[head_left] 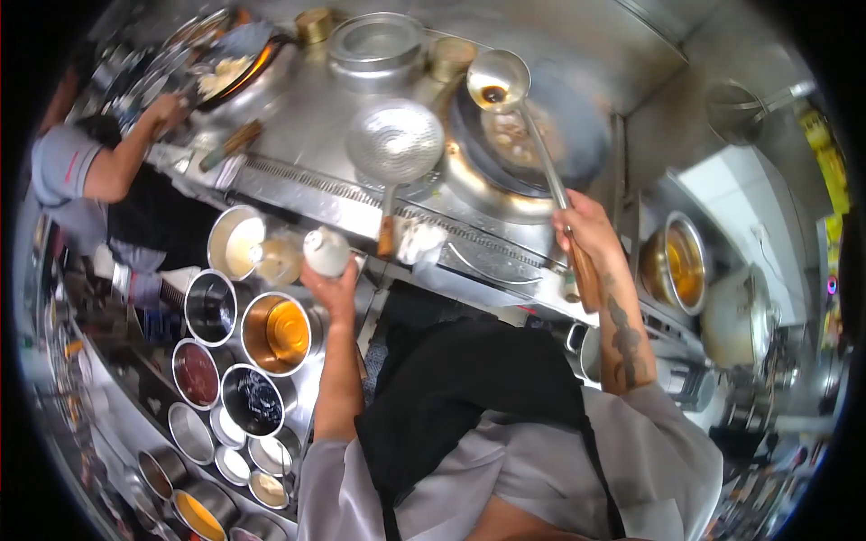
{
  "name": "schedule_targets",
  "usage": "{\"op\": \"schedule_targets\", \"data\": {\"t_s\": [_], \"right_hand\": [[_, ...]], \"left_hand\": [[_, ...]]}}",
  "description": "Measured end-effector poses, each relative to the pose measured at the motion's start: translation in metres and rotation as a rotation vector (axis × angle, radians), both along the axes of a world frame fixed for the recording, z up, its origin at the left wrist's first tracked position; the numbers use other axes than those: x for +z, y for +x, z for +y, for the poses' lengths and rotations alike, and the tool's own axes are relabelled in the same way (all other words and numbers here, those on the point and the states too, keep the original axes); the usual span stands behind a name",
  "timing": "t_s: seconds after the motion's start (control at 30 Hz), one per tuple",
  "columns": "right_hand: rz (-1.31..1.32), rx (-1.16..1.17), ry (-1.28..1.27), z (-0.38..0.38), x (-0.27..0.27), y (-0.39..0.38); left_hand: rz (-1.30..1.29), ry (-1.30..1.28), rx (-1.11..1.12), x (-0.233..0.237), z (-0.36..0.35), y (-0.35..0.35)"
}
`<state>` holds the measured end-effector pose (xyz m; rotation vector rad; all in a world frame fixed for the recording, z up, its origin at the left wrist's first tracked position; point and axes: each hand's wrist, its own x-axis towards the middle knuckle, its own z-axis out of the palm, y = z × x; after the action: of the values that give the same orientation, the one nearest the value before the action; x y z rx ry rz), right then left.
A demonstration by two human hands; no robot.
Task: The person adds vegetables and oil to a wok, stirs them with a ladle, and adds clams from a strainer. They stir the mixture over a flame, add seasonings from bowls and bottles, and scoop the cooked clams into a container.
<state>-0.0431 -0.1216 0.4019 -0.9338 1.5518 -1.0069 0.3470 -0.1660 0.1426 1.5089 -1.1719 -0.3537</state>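
Note:
My right hand (588, 225) is wrapped round the handle of a long metal ladle (541, 149), which has a wooden end. Its bowl, with a little dark liquid inside, hangs over the far left rim of a wok (582, 117). Pieces of food (519, 135) lie in the wok, partly behind the ladle. On the left, my left hand (332, 290) grips a whitish bottle (326, 252) beside the sauce pots. A perforated strainer (395, 140) rests on the stove between my hands, its wooden handle pointing towards me.
Metal pots of sauces stand at the left, among them an amber liquid pot (314, 329) and a dark sauce pot (287, 406). A co-worker (117, 171) works at another wok at upper left. A bowl of amber liquid (667, 275) and a large pot (735, 316) stand at right.

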Motion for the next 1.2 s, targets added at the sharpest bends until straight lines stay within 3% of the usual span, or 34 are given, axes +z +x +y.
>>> {"op": "schedule_targets", "data": {"t_s": [0.03,0.07,0.2,0.3,0.4,0.47,0.53,0.6,0.67,0.77,1.0,1.2], "right_hand": [[0.086,-0.034,0.004,-0.005,-0.013,-0.021],[0.17,-0.064,0.012,-0.011,-0.023,-0.037],[0.348,-0.138,-0.017,-0.022,-0.047,-0.078],[0.535,-0.117,-0.004,-0.021,-0.05,-0.091],[1.115,-0.151,-0.654,-0.021,-0.109,-0.132],[1.02,-0.148,-0.672,-0.011,-0.098,-0.134],[0.755,-0.157,-0.502,0.002,-0.072,-0.131],[0.315,-0.151,-0.141,0.012,-0.044,-0.125],[0.141,-0.132,-0.122,0.015,-0.04,-0.126],[-0.038,-0.109,-0.106,0.022,-0.047,-0.135],[-0.245,0.029,-0.064,0.032,-0.043,-0.146],[-0.166,0.025,-0.063,0.03,-0.041,-0.16]], "left_hand": [[0.028,-0.074,-0.011,-0.002,0.0,-0.002],[0.238,-0.079,-0.115,-0.003,-0.005,-0.003],[0.199,-0.021,-0.103,0.018,-0.011,-0.008],[0.088,-0.148,-0.104,0.036,-0.022,-0.007],[-0.093,-0.209,-0.113,0.088,-0.028,-0.014],[-0.155,-0.201,-0.167,0.137,-0.035,-0.028],[-0.169,-0.16,-0.268,0.184,-0.044,-0.051],[-0.362,-0.21,-0.285,0.205,-0.068,-0.073],[-0.679,-0.32,-0.342,0.227,-0.09,-0.099],[-0.934,-0.186,-0.37,0.245,-0.119,-0.145],[-1.466,-0.085,-0.29,0.252,-0.166,-0.244],[-1.536,-0.016,-0.32,0.249,-0.178,-0.287]]}}
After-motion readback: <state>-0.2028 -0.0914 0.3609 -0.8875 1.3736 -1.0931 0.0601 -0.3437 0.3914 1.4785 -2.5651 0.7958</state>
